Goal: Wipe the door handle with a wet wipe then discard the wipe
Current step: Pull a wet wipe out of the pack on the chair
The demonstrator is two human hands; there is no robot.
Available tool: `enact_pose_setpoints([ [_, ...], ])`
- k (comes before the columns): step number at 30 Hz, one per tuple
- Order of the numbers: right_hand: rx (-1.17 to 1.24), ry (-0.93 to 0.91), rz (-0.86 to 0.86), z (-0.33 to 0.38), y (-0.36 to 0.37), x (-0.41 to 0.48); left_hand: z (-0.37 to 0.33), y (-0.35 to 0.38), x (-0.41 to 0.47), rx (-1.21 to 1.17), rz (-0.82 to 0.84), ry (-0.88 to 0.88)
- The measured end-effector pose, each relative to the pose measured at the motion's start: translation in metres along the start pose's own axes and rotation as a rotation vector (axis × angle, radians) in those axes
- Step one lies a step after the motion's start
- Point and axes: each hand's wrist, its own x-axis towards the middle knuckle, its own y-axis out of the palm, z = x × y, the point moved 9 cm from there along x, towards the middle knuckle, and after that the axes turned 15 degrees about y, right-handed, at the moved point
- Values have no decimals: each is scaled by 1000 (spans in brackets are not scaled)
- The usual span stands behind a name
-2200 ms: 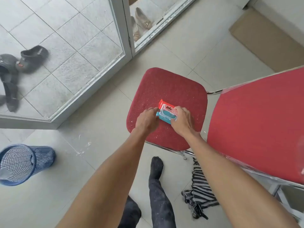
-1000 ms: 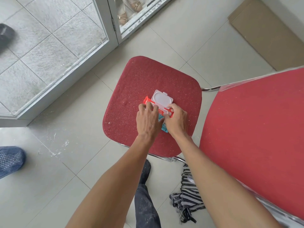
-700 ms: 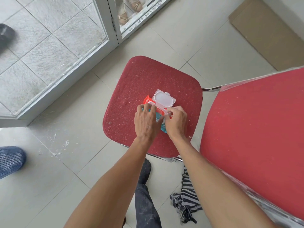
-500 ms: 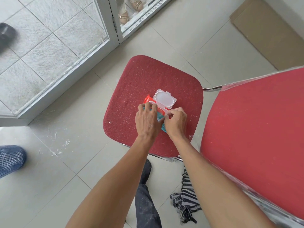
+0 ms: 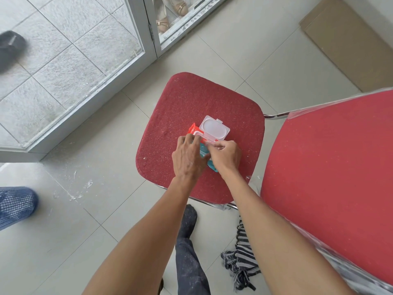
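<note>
A red and teal wet wipe pack (image 5: 194, 129) lies on the red chair seat (image 5: 187, 99), its white lid (image 5: 214, 129) flipped open and pointing away from me. My left hand (image 5: 189, 156) presses down on the pack's near left part with fingers spread over it. My right hand (image 5: 226, 155) pinches with thumb and fingertips at the pack's opening, where a bit of white wipe shows. Most of the pack is hidden under both hands. No door handle is in view.
A blue mesh bin (image 5: 14, 205) sits at the left edge of the tiled floor. The glass door frame (image 5: 148, 28) stands beyond the chair, with shoes (image 5: 163, 20) behind it. The red chair back (image 5: 331, 188) fills the right. A striped cloth (image 5: 242, 262) lies underneath.
The pack's lid, closed 2.2 s ago, has been flipped open. My right fingers have moved to the opening and pinch there. My left hand stays pressed on the pack.
</note>
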Motion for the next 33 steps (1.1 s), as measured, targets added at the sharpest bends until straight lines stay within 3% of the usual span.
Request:
enact_pose_setpoints([
  [10, 200, 61, 209, 10, 21, 3, 8, -17, 7, -81, -141, -54],
  [14, -41, -93, 47, 14, 7, 1, 19, -18, 11, -236, -155, -132],
  [27, -574, -501, -104, 46, 27, -20, 30, -18, 7, -390, -220, -133],
  [33, -663, -660, -148, 53, 38, -31, 28, -16, 9, -377, -188, -94],
])
